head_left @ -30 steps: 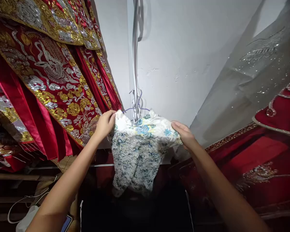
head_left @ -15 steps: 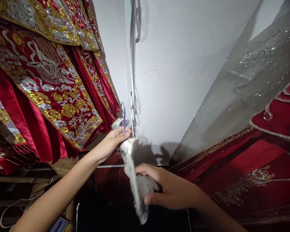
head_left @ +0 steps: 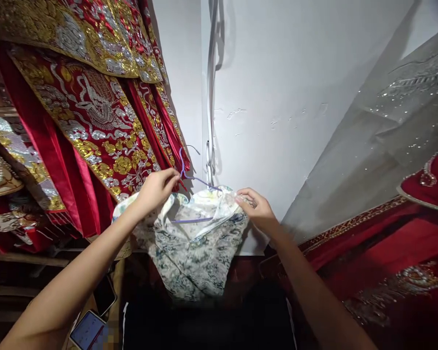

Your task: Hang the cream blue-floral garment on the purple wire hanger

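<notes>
A purple hanger (head_left: pixel 193 221) sits inside a pale floral garment (head_left: pixel 193 262), which is spread out facing me with its V-shaped neckline at the top. The hanger's hook sticks up above the fabric on the left. Thumb and fingers of my left hand (head_left: pixel 157 188) pinch the hanger close to the base of its hook. Over on the right shoulder of the garment, my right hand (head_left: pixel 257 206) grips the fabric between thumb and fingers, with the hanger's arm running in toward it.
Red costumes with gold and silver sequins (head_left: pixel 105 116) hang at left. A metal rail (head_left: pixel 210 87) runs along the white wall (head_left: pixel 270 82). Sheer grey fabric (head_left: pixel 365 126) and red garments (head_left: pixel 397 248) hang at right. A lit phone (head_left: pixel 87 330) lies low on the left.
The floral garment has turned from edge-on to spread facing me and come higher. My right hand has risen to its shoulder. My left hand has shifted slightly left and up with the hanger.
</notes>
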The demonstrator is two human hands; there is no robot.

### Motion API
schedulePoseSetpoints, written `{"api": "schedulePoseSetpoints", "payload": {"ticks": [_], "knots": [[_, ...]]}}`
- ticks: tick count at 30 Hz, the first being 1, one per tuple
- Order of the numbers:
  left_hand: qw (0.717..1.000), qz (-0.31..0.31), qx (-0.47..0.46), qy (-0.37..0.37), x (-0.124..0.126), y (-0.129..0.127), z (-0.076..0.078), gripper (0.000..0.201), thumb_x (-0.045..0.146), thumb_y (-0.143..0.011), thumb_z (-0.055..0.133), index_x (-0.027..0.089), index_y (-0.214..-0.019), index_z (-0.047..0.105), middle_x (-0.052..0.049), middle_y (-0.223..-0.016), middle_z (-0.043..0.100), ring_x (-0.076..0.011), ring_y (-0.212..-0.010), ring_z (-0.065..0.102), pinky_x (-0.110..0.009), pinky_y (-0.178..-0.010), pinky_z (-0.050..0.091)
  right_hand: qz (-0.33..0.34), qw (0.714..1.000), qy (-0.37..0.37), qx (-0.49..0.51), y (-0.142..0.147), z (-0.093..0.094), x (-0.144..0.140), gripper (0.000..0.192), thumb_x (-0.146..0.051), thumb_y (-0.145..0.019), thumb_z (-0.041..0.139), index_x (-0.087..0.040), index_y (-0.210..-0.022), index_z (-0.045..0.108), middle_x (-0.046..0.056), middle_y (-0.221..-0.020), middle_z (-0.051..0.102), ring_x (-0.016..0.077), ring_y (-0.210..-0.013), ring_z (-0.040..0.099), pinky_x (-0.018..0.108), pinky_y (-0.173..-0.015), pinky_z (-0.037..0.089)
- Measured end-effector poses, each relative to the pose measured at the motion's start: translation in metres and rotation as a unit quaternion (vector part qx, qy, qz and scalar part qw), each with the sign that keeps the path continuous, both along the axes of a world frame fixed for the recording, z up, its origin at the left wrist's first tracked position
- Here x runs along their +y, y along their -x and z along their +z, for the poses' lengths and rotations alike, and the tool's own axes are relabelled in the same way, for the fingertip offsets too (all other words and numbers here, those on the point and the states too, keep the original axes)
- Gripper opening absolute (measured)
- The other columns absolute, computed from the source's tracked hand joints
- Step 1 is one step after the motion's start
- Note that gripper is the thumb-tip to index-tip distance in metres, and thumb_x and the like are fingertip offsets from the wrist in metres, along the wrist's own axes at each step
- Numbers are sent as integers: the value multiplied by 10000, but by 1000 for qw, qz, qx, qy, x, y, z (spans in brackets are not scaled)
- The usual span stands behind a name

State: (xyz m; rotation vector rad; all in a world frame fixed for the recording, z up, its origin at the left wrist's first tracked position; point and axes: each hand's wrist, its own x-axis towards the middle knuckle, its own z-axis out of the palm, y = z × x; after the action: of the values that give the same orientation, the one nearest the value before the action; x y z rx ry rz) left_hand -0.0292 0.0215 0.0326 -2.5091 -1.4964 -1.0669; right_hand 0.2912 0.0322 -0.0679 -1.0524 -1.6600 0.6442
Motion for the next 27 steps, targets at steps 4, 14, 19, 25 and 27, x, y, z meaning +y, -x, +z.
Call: {"api": "schedulePoseSetpoints", "payload": {"ticks": [4, 14, 19, 25, 27], "knots": [[998, 18, -12, -67, 52, -21, 9, 243, 320, -962, 507, 198, -971, 718, -69, -978, 756, -240, -886, 691, -310, -787, 483, -28, 992, -30, 122, -10, 32, 22, 316, -465, -818, 699, -193, -978, 673, 64, -950, 694, 213, -908, 646, 314, -792, 502], [996, -78, -7, -48, 49, -64, -25, 231, 318, -952, 519, 197, -1120, 621, -83, -1035, 670, -240, -949, 625, -363, -865, 482, -110, 967, 10, 229, -62, 5, -3, 289, -430, -794, 709, -194, -960, 687, 57, -879, 711, 202, -762, 647, 309, -669, 500], [994, 19, -66, -87, 57, -65, -69, 544, 96, -767, 599, 230, -1287, 510, -142, -1315, 495, -350, -1286, 427, -541, -1078, 345, -296, 948, -73, 89, -31, -31, -27, 456, -438, -825, 665, -208, -1215, 619, 131, -1243, 596, 276, -1097, 576, 417, -905, 491], [948, 111, -285, -83, 60, -67, -133, 558, 64, -776, 509, 218, -1305, 422, -157, -1312, 464, -290, -1239, 484, -484, -1055, 395, -189, 980, -51, 48, 38, -90, -30, 284, -425, -968, 455, -205, -1095, 582, 69, -899, 617, 220, -812, 596, 356, -755, 499], [923, 92, -373, -17, 61, -68, -159, 467, 147, -843, 517, 209, -1289, 396, -117, -1159, 534, -218, -1004, 588, -396, -920, 486, -52, 997, 43, -24, 54, -107, -18, 333, -400, -992, 406, -198, -1213, 551, 19, -766, 608, 190, -677, 577, 304, -655, 462]]}}
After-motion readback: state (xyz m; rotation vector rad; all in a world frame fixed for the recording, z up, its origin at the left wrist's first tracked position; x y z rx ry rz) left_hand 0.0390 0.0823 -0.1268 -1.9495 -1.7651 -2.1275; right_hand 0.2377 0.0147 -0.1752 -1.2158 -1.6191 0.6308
